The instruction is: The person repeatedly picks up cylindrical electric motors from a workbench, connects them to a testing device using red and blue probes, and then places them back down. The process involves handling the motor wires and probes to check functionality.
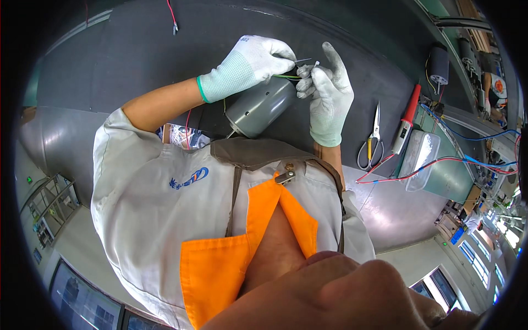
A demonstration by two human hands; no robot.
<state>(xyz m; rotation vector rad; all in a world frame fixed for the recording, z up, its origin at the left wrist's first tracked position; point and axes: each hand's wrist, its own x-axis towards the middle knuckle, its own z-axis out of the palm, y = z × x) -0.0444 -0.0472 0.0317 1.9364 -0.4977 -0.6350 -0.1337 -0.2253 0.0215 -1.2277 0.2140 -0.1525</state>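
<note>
A dark grey cylindrical motor (263, 108) lies on the dark worktop in front of me, its shaft pointing toward me. My left hand (250, 61), in a white knit glove, pinches a thin wire (303, 60) above the motor's far end. Facing it from the right, my gloved right hand (331, 93) has its thumb and fingers pinched around a small white sleeve-like piece (317, 64), while its index finger points up. A green-yellow wire (287, 77) runs between the hands, close to the motor. The fingertips partly hide where these small parts meet.
To the right lie scissors (373, 142), a red-and-white corded hand tool (407, 118) and a clear plastic box (422, 160) of small white pieces. Another dark motor (439, 64) stands farther right. Red and blue cables cross there. A red wire (174, 23) lies at the far left.
</note>
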